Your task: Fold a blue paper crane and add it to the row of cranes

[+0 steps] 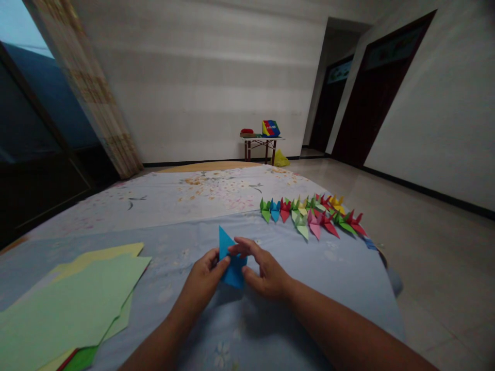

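A folded piece of blue paper (233, 277) is held up over the blue part of the tablecloth, one corner pointing upward. My left hand (207, 275) pinches its left edge between thumb and fingers. Against its right side is my right hand (266, 270), fingers bent and apart, with fingertips at the paper's face and the thumb by its right edge. Whether the right hand grips the paper or only touches it is hard to see. Beyond the right hand, several folded paper cranes (315, 221) in green, red, pink, blue and yellow stand in a cluster.
Loose sheets of coloured paper (73, 304), mostly pale green and yellow, lie stacked at the left. The floral tablecloth (216, 193) covers a round table. A small side table (263, 139) with a colourful box (270, 128) stands by the far wall.
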The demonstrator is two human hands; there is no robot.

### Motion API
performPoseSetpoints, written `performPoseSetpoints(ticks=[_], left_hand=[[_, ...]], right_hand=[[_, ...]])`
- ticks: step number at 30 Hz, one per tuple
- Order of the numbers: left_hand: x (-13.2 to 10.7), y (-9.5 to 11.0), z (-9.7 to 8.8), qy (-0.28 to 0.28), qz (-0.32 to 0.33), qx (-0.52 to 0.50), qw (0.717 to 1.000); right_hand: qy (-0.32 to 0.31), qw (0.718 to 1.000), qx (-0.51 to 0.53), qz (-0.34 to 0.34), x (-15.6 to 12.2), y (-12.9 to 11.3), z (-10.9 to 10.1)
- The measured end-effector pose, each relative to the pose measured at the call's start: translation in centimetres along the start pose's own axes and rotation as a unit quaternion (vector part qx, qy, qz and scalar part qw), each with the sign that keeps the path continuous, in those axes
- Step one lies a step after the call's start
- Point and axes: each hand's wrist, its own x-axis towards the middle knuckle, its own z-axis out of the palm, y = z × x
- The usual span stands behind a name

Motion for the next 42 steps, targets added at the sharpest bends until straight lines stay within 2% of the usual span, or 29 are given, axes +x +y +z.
performPoseSetpoints(ticks=[4,6,10,18,23,28,33,37,40,42], left_hand=[[0.1,-0.3,0.1,-0.004,-0.071,-0.123,0.990],[0.1,-0.3,0.3,-0.015,-0.091,-0.157,0.983],[0.1,-0.5,0.5,-0.043,-0.097,-0.186,0.977],[-0.1,-0.3,0.6,-0.044,-0.112,-0.184,0.976],[-0.2,-0.2,0.6,-0.024,-0.119,-0.186,0.975],[0.0,-0.4,0.4,-0.053,-0.115,-0.182,0.975],[0.5,-1.1,-0.3,-0.051,-0.118,-0.104,0.986],[0.6,-1.3,-0.6,-0.068,-0.097,0.003,0.993],[0.3,-1.4,-0.7,-0.082,-0.061,0.128,0.986],[0.2,-1.6,-1.0,-0.069,-0.029,0.240,0.968]], right_hand=[[0.094,0.992,-0.081,0.027,0.2,0.7,-0.5],[0.109,0.989,-0.097,0.039,0.4,1.2,-0.8],[0.081,0.992,-0.085,0.040,0.5,1.7,-1.0],[0.011,0.993,-0.091,0.072,0.3,2.0,-0.9],[-0.002,0.993,-0.069,0.095,0.2,2.1,-0.8],[-0.024,0.995,-0.049,0.083,0.1,1.7,-1.3],[-0.159,0.986,-0.040,0.039,0.0,0.4,-3.1],[-0.220,0.972,-0.071,0.052,0.0,0.0,-3.8],[-0.253,0.959,-0.106,0.063,-0.1,0.3,-4.0],[-0.279,0.948,-0.137,0.070,-0.2,0.6,-4.0]])
